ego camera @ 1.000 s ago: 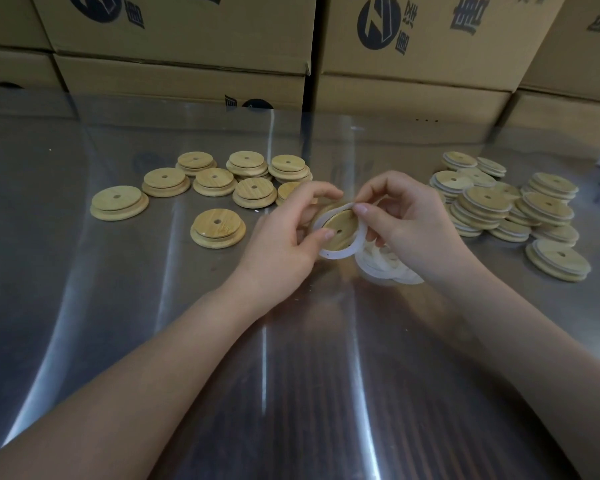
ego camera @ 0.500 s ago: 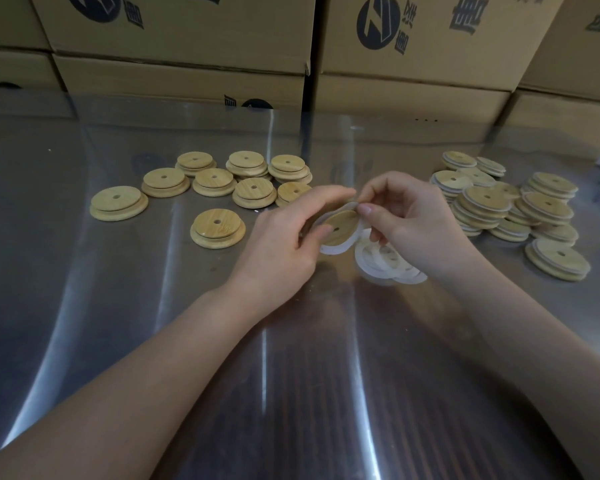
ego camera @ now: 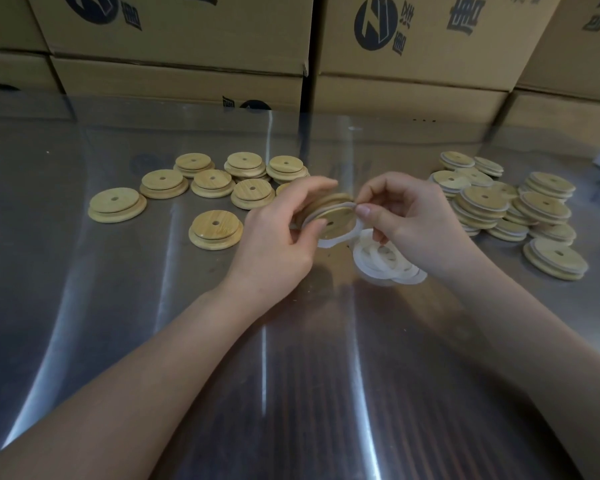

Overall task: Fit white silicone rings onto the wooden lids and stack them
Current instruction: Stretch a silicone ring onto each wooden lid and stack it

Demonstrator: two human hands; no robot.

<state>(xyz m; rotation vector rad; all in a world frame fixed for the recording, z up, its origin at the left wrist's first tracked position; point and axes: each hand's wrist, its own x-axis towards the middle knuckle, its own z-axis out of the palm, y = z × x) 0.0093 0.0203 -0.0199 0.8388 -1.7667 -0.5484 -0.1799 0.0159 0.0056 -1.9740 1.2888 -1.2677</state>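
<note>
Head view: the left hand (ego camera: pixel 283 237) grips a lid (ego camera: pixel 338 216) tilted on edge above the table (ego camera: pixel 118 306), thumb on its face, fingers curled over the far rim. The right hand (ego camera: pixel 409 216) pinches a ring (ego camera: pixel 329 242) at the lid's right edge. The ring is partly seated and its near loop hangs slack below the lid. Loose rings (ego camera: pixel 385 263) lie in a heap just under the right hand. Bare lids (ego camera: pixel 215 230) sit to the left; ringed lids (ego camera: pixel 482 204) are stacked to the right, well apart. Boxes (ego camera: pixel 187 29) line the far side.
</note>
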